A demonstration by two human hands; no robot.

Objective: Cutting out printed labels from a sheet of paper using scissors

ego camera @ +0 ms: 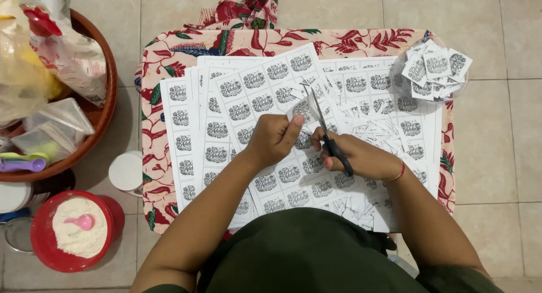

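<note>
Left hand (pixel 272 139): I see it curled, thumb and fingertips pinching a small white printed paper label (pixel 297 109) that sticks up just past the fingers.
Right hand (pixel 353 156): I see fingers closed through the black handles of steel-bladed scissors (pixel 326 130).
Scissor blades: parted, tips just right of the pinched label.
Under both hands: white sheets of printed square labels (pixel 237 101) on a red floral cloth (pixel 169 56).
Far right: clear bowl of cut labels (pixel 435 67).

One pair of scissors (pixel 327 132), two hands, one red bowl (pixel 42 245), one pink scoop (pixel 83 221)
</note>
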